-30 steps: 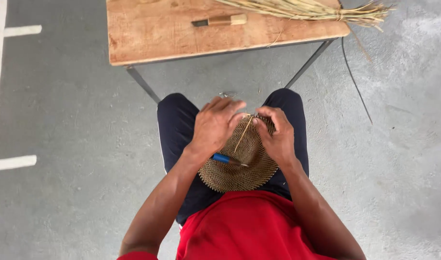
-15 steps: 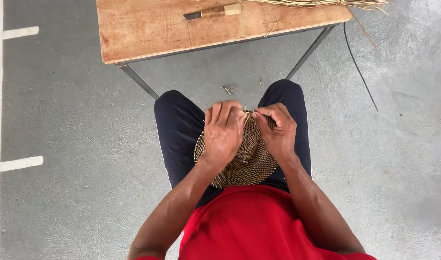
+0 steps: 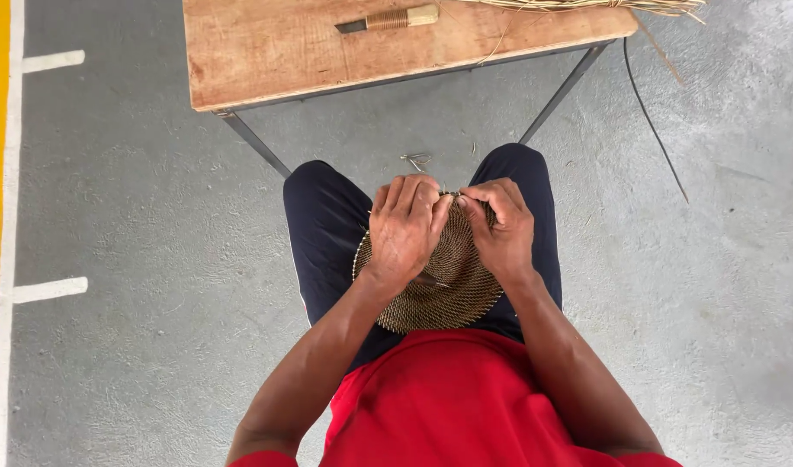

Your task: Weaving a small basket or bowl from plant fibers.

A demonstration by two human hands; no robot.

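A round woven disc (image 3: 439, 290) of brown straw rests on my lap, between my knees in dark trousers. My left hand (image 3: 403, 229) lies over the disc's left part, fingers curled onto its far rim. My right hand (image 3: 500, 227) pinches the same far rim from the right, fingertips nearly meeting those of the left. A thin straw strand seems held between the fingertips, too small to tell for sure.
A wooden table (image 3: 275, 52) on metal legs stands ahead of my knees. On it lie a knife with a wound handle (image 3: 388, 19) and a bundle of straw (image 3: 587, 5). Straw scraps (image 3: 416, 160) and a thin dark stalk (image 3: 656, 121) lie on the grey concrete floor.
Both hands have closed in on the disc's far rim, fingertips drawn together. The blue tool seen under my left hand a second ago is hidden. The camera has shifted slightly.
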